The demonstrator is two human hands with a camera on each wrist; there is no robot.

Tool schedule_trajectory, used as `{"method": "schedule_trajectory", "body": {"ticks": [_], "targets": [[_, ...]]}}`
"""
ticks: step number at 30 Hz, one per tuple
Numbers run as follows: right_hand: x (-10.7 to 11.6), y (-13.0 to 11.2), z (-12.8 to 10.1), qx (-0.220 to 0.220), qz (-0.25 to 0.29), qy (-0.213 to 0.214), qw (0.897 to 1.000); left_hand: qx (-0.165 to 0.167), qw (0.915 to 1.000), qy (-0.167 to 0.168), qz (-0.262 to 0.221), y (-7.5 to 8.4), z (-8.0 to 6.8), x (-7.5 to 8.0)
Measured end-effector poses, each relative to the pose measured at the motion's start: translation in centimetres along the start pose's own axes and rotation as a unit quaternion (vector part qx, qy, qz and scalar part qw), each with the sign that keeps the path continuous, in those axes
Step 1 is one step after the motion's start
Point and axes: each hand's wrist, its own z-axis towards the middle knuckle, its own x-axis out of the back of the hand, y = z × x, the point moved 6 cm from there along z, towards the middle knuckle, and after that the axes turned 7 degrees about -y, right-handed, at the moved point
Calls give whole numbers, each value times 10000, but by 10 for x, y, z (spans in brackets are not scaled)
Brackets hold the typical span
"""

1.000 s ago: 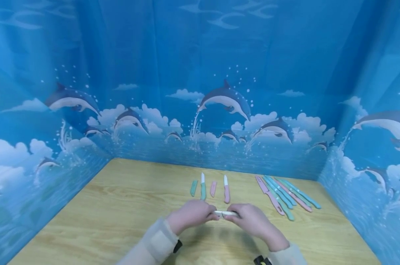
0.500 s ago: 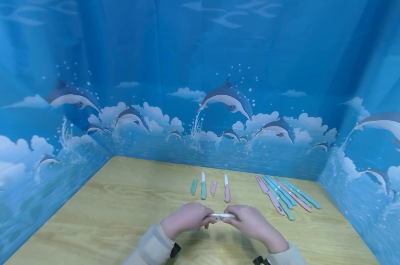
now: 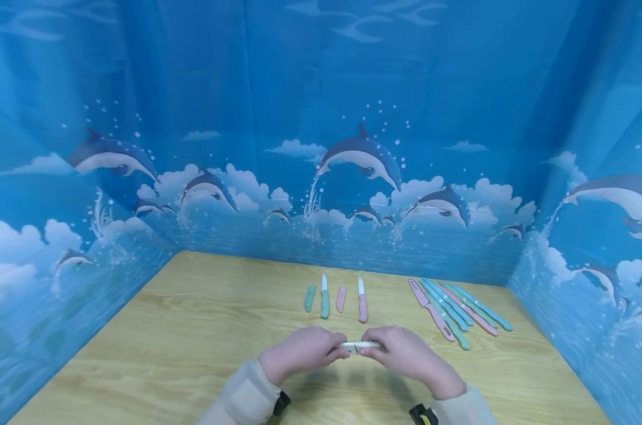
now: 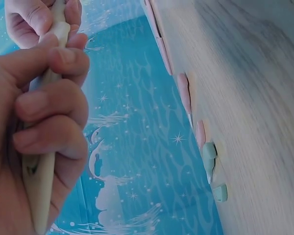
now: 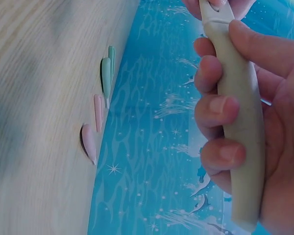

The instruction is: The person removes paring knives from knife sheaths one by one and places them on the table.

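Observation:
Both hands meet above the wooden table and hold one cream-coloured knife level between them. My left hand grips its left end, fingers curled round the cream piece. My right hand grips the right end, fingers wrapped round the cream body. A seam in the knife shows just past my right fingers, where the left hand takes over. In the left wrist view, the right hand is at the top. The hands hide whether a blade is bare.
Behind the hands lie a teal sheath, a teal knife with a bare white blade, a pink sheath and a pink knife. Several sheathed teal and pink knives lie side by side at the right. Blue dolphin-print walls enclose the table.

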Motion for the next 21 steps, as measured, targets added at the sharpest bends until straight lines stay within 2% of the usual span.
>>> {"method": "schedule_trajectory", "body": {"ticks": [9,21], "targets": [[1,0,-2,-3,238,-56,9997,-37,9998,-103,-190,1,-2,3],[1,-1,0,102,-39,84,9999,-8,9995,-135,-283,-2,-1,1]]}}
